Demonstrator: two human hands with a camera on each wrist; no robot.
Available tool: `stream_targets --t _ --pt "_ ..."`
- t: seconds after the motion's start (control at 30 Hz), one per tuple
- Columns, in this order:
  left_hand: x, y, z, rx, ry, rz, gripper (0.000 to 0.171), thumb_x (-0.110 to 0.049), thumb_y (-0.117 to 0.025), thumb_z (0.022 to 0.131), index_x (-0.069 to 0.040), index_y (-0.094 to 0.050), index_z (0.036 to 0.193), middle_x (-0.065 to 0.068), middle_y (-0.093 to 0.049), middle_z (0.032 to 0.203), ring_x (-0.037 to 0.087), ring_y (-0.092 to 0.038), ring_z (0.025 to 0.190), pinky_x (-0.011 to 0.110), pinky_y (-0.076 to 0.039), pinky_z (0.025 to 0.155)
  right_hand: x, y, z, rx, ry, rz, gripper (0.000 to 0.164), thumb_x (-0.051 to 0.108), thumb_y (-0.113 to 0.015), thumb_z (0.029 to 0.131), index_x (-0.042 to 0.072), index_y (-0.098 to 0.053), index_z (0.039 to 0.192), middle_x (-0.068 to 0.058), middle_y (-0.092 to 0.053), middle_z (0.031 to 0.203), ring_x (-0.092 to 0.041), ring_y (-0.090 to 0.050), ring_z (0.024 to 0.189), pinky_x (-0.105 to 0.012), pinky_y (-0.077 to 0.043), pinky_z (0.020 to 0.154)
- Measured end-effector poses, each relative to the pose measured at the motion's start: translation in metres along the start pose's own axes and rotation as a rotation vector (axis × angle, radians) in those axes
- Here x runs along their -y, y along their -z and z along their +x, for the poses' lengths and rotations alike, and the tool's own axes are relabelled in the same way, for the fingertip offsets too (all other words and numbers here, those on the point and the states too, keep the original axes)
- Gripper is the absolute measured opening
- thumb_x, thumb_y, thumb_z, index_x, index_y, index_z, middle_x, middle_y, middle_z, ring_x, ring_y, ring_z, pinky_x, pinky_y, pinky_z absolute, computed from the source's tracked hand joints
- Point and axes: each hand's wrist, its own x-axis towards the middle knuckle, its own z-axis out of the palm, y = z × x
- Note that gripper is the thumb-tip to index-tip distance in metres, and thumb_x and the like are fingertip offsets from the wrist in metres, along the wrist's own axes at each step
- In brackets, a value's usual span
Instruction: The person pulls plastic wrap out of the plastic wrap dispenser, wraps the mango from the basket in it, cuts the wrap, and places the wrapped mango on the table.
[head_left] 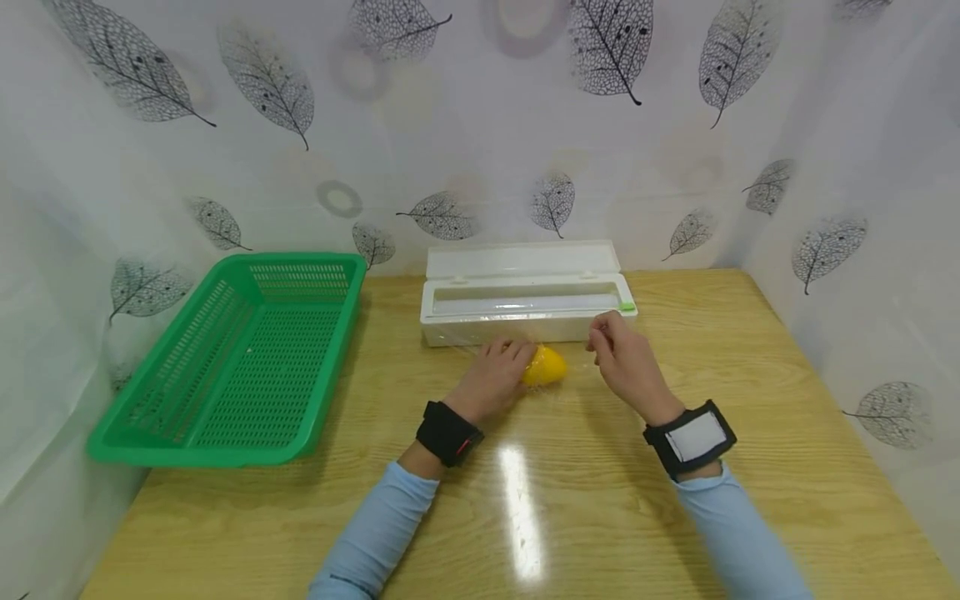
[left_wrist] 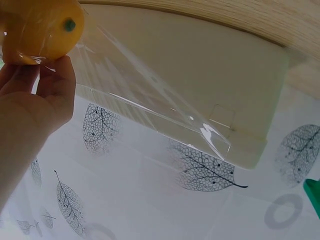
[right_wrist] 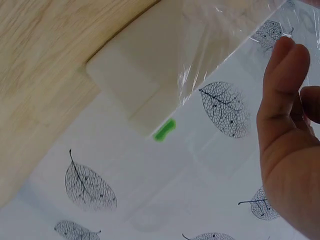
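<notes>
My left hand (head_left: pixel 491 371) grips a yellow, lemon-shaped fruit (head_left: pixel 545 367) with clear cling film (left_wrist: pixel 145 95) drawn over it. A green stem end shows on the fruit in the left wrist view. From there the film stretches back to a long white cling film dispenser (head_left: pixel 510 333), whose lid (head_left: pixel 522 258) stands raised. My right hand (head_left: pixel 618 354) is in front of the dispenser's right end, fingers curled, close to a small green slider (head_left: pixel 627 307). Its fingertips overlap the film in the right wrist view; I cannot tell whether they pinch it.
A green plastic basket (head_left: pixel 351 350) stands on the left of the wooden table (head_left: pixel 600 517), its rim near the table's left side. Behind the dispenser hangs a white curtain (head_left: pixel 480 142) with a leaf print, which also closes off both sides.
</notes>
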Motion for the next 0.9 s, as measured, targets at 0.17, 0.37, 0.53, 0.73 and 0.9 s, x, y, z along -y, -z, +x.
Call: stream_targets --t 0.17,0.37,0.53,0.73,0.9 --pt "0.001 -0.003 0.000 -0.009 0.004 -0.008 0.050 -0.020 -0.066 0.096 -0.010 -0.045 0.141 0.007 -0.051 0.141 0.030 -0.047 0.128 0.044 -0.041 0.107 0.007 -0.017 0.019 0.070 -0.094 0.231 0.010 0.006 -0.047 0.104 -0.003 -0.052 0.106 -0.018 -0.068 0.089 -0.029 -0.067 0.079 -0.027 -0.056 0.061" --pt "0.001 -0.005 0.001 -0.005 -0.003 -0.006 0.050 -0.023 -0.066 0.096 -0.009 -0.044 0.139 0.008 -0.050 0.142 0.030 -0.046 0.129 0.045 -0.042 0.107 0.017 -0.033 0.035 0.131 -0.192 0.312 0.011 0.008 -0.049 0.104 -0.002 -0.055 0.105 -0.019 -0.068 0.090 -0.030 -0.067 0.083 -0.030 -0.058 0.066" --pt "0.001 -0.006 0.001 -0.014 -0.019 0.005 0.059 -0.023 -0.068 0.095 -0.009 -0.040 0.145 0.008 -0.050 0.144 0.032 -0.047 0.129 0.046 -0.043 0.105 0.020 -0.046 0.038 0.157 -0.195 0.251 0.012 0.007 -0.050 0.103 -0.002 -0.057 0.106 -0.018 -0.070 0.091 -0.026 -0.066 0.080 -0.027 -0.052 0.066" --pt "0.001 -0.006 0.000 -0.034 -0.040 0.047 0.068 -0.022 -0.068 0.095 -0.007 -0.034 0.152 0.009 -0.047 0.148 0.032 -0.048 0.128 0.046 -0.044 0.103 0.018 -0.050 0.037 0.251 -0.227 0.355 0.033 0.009 -0.043 0.105 -0.001 -0.043 0.137 -0.022 -0.070 0.094 -0.015 -0.049 0.058 -0.023 -0.040 0.054" --pt "0.002 -0.007 0.001 -0.067 -0.038 0.052 0.070 -0.020 -0.071 0.093 -0.007 -0.035 0.151 0.014 -0.047 0.146 0.034 -0.052 0.123 0.046 -0.046 0.101 0.018 -0.048 0.040 0.304 -0.247 0.416 0.050 0.010 -0.043 0.106 0.002 -0.022 0.151 -0.018 -0.062 0.076 -0.013 -0.042 0.053 -0.023 -0.037 0.052"
